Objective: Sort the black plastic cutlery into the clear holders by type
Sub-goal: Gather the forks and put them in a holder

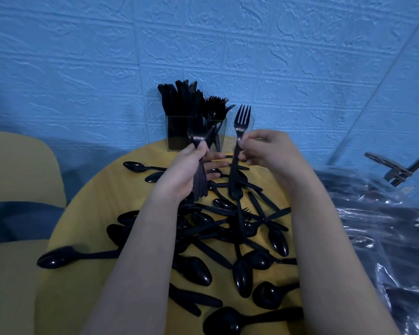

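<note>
1. My right hand (264, 151) pinches a single black plastic fork (238, 151) by the middle of its handle, finger and thumb closed on it, tines up.
2. My left hand (186, 170) is curled round a bundle of black plastic forks (198, 165), heads up, handle ends hanging down past my palm.
3. I take the three clear square plastic holders as my landmark. They stand at the far edge of the round yellow table (102, 189), against the blue textured wall (82, 68). The left holder (177, 131) is packed with black knives. The middle holder (219, 131) holds forks. The right holder (250, 122) looks empty, though I see little of it past the fork.
4. The deciding relation: the single fork stands nearly upright, its long axis running from the pile up toward the holders, just in front of the right holder and just right of the middle one. The bundle sits directly in front of the middle holder. Both hands are near it; the left is slightly nearer.
5. I judge the fork needs to go left, either into the bundle or into the middle holder, keeping its axis upright.
6. On the near side of the holders lies the loose pile of black cutlery (228, 238), mostly spoons with some knives, still unsorted.
7. I can read no brand, label or writing anywhere.
</note>
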Demonstrator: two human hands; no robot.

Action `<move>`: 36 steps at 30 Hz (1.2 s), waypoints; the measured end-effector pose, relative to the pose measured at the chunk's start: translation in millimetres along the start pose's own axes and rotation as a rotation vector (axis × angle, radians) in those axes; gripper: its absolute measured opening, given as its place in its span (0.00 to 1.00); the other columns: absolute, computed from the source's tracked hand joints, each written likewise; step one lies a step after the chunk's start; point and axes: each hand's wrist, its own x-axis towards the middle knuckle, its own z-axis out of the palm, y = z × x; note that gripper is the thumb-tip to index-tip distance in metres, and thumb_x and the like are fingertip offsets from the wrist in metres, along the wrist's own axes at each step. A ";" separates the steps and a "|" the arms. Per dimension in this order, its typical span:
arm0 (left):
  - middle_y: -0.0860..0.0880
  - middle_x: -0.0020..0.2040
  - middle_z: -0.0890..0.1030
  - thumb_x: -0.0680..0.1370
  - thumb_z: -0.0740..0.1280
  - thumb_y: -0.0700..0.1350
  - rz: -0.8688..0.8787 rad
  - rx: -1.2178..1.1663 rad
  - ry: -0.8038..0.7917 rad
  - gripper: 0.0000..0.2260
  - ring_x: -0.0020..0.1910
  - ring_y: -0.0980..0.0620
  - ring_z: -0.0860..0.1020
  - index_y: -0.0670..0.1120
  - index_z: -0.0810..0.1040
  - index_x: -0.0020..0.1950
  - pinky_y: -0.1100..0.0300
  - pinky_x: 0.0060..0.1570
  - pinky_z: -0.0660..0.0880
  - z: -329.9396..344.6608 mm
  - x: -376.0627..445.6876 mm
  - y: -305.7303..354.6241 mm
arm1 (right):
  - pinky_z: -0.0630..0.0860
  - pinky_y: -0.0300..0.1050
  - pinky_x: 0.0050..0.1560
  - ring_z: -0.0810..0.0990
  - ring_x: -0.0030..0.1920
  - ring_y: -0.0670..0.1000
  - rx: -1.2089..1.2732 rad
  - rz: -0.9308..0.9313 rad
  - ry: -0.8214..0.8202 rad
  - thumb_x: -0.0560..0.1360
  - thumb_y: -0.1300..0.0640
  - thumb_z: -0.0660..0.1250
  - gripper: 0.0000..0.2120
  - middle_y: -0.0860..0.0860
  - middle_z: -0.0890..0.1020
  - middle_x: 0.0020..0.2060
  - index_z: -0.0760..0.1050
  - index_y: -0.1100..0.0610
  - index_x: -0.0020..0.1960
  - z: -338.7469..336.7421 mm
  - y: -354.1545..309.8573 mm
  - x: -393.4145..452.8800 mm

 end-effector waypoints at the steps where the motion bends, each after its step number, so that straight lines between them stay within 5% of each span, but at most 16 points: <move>1: 0.43 0.46 0.84 0.83 0.54 0.46 -0.002 0.037 -0.030 0.09 0.45 0.47 0.83 0.46 0.71 0.49 0.51 0.48 0.79 1.6 -1.2 0.6 | 0.74 0.35 0.33 0.78 0.30 0.44 0.022 -0.006 -0.041 0.75 0.63 0.68 0.02 0.52 0.80 0.35 0.77 0.58 0.44 4.4 -2.6 -1.2; 6: 0.47 0.34 0.76 0.83 0.54 0.49 -0.019 0.172 -0.108 0.10 0.26 0.55 0.72 0.46 0.71 0.51 0.61 0.28 0.75 0.8 -8.2 9.0 | 0.68 0.26 0.30 0.73 0.26 0.36 -0.048 -0.076 -0.092 0.74 0.61 0.69 0.04 0.49 0.78 0.30 0.77 0.57 0.42 26.2 -3.9 -3.0; 10: 0.51 0.30 0.67 0.83 0.53 0.51 0.019 0.160 -0.056 0.12 0.23 0.58 0.63 0.45 0.70 0.51 0.67 0.21 0.63 -17.0 -18.7 19.5 | 0.67 0.23 0.33 0.74 0.36 0.36 -0.408 -0.162 -0.154 0.73 0.56 0.72 0.03 0.44 0.78 0.36 0.78 0.54 0.44 28.5 0.9 -2.3; 16: 0.52 0.29 0.66 0.82 0.53 0.52 0.060 0.189 0.086 0.13 0.22 0.59 0.62 0.44 0.69 0.48 0.68 0.21 0.62 -58.5 -64.1 15.9 | 0.71 0.42 0.51 0.77 0.49 0.49 -0.965 0.091 -0.271 0.75 0.56 0.69 0.03 0.49 0.81 0.46 0.81 0.53 0.48 0.6 31.4 -8.2; 23: 0.52 0.30 0.68 0.82 0.55 0.52 -0.015 0.067 0.253 0.12 0.23 0.58 0.64 0.46 0.68 0.44 0.66 0.21 0.65 -88.7 -109.9 17.7 | 0.72 0.47 0.57 0.76 0.53 0.51 -0.734 0.242 -0.328 0.76 0.54 0.68 0.08 0.51 0.80 0.52 0.79 0.56 0.53 -7.4 56.9 -24.6; 29: 0.52 0.30 0.68 0.82 0.56 0.51 -0.007 0.007 0.284 0.11 0.23 0.57 0.65 0.46 0.68 0.44 0.66 0.21 0.65 -79.3 -123.9 31.4 | 0.70 0.45 0.51 0.76 0.44 0.49 -0.700 0.232 -0.327 0.76 0.56 0.68 0.05 0.51 0.79 0.40 0.79 0.57 0.49 -5.4 52.7 -39.7; 36: 0.52 0.30 0.69 0.82 0.57 0.50 -0.079 -0.030 0.252 0.10 0.23 0.57 0.65 0.47 0.68 0.45 0.66 0.21 0.65 -53.0 -131.2 30.0 | 0.76 0.51 0.54 0.80 0.47 0.54 -0.818 0.111 -0.112 0.78 0.58 0.65 0.05 0.56 0.82 0.45 0.77 0.58 0.45 -7.9 40.6 -48.7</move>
